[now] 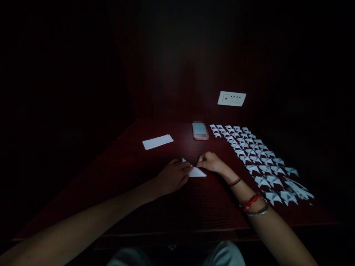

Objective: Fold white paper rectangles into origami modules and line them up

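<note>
A white sheet of paper folded into a triangle (199, 173) lies on the dark red table in front of me. My left hand (174, 177) holds it down from the left, with fingertips across its upper part that hide some of the folds. At the paper's upper right edge, my right hand (210, 162) is closed in a pinch, its fingertips touching the edge. A stack of white paper strips (158, 142) rests beyond my left hand. To the right of my right arm, several small folded white paper pieces (252, 152) are set out in rows.
A phone-like object (200, 130), blurred out, lies near the back of the table (116, 177). Thin white paper strips (299, 189) are piled by the folded pieces at right. A socket panel (232, 98) is on the back wall. The surroundings are very dark.
</note>
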A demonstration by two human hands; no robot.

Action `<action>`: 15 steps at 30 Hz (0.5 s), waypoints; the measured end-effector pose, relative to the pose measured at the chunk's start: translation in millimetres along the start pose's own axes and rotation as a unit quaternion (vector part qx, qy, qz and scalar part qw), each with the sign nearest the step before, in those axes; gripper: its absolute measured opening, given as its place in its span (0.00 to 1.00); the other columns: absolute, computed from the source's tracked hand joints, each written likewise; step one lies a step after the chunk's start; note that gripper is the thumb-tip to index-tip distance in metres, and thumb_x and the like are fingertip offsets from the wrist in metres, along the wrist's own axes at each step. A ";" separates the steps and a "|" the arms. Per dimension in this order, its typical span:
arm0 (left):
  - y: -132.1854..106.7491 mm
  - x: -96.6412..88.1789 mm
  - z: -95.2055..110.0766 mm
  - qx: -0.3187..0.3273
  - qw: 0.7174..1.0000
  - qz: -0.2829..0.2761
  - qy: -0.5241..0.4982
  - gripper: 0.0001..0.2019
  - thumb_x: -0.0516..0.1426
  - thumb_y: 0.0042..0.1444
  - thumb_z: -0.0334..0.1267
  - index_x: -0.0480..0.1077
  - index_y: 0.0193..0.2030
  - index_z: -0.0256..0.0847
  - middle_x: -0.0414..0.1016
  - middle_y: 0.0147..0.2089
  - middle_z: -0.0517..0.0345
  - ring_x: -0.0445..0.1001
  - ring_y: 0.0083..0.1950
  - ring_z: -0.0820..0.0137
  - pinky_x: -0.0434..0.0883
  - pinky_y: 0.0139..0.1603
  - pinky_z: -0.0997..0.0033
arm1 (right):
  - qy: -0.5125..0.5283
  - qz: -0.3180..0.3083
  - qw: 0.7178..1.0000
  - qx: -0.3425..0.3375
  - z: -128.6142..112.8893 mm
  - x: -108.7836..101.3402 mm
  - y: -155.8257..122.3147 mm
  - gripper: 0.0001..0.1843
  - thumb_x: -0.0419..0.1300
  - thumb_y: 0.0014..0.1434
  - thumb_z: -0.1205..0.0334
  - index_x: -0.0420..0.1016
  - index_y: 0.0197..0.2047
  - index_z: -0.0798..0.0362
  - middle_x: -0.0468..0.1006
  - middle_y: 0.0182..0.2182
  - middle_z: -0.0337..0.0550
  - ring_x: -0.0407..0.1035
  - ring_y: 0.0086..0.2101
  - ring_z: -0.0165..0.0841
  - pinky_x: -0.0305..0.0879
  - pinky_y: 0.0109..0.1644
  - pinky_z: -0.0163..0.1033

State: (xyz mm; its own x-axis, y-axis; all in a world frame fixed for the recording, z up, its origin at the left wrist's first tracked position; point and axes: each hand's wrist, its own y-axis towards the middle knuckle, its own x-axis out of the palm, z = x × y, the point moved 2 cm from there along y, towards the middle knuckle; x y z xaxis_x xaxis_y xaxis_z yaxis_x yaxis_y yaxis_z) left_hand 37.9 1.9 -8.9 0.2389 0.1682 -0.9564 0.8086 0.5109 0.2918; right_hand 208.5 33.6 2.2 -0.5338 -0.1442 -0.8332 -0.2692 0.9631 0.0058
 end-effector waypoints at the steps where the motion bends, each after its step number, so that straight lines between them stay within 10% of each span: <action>1: -0.2 0.5 -0.1 -0.001 1.000 0.003 0.001 0.15 0.45 0.56 0.34 0.58 0.51 0.41 0.62 0.49 0.55 0.62 0.48 0.67 0.53 0.51 0.61 | 0.008 -0.001 1.000 -0.002 0.3 -0.6 -1.0 0.09 0.54 0.44 0.61 0.71 0.21 0.58 0.71 0.19 0.38 0.60 0.21 0.23 0.53 0.24 0.28; 6: -1.0 2.4 0.0 0.000 1.000 0.016 0.005 0.15 0.45 0.56 0.35 0.58 0.51 0.40 0.63 0.49 0.55 0.62 0.48 0.68 0.52 0.52 0.60 | 0.024 -0.021 0.999 -0.012 1.6 -0.7 -2.9 0.17 0.53 0.46 0.51 0.71 0.21 0.58 0.69 0.17 0.38 0.58 0.19 0.23 0.52 0.23 0.29; 15: -0.6 3.0 -1.0 0.012 1.000 0.004 0.006 0.16 0.45 0.56 0.34 0.57 0.52 0.42 0.62 0.50 0.54 0.60 0.50 0.67 0.55 0.50 0.62 | -0.010 -0.008 1.000 0.006 0.6 -0.6 -3.0 0.07 0.55 0.42 0.63 0.71 0.20 0.57 0.70 0.18 0.38 0.61 0.21 0.24 0.53 0.24 0.28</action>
State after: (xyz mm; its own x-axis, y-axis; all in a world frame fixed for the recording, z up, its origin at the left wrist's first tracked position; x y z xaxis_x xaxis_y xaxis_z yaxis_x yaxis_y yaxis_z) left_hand 37.6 2.9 -11.9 0.2384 0.1827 -0.9538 0.8192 0.4897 0.2985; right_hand 210.1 31.0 2.3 -0.5141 -0.1549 -0.8436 -0.2672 0.9635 -0.0141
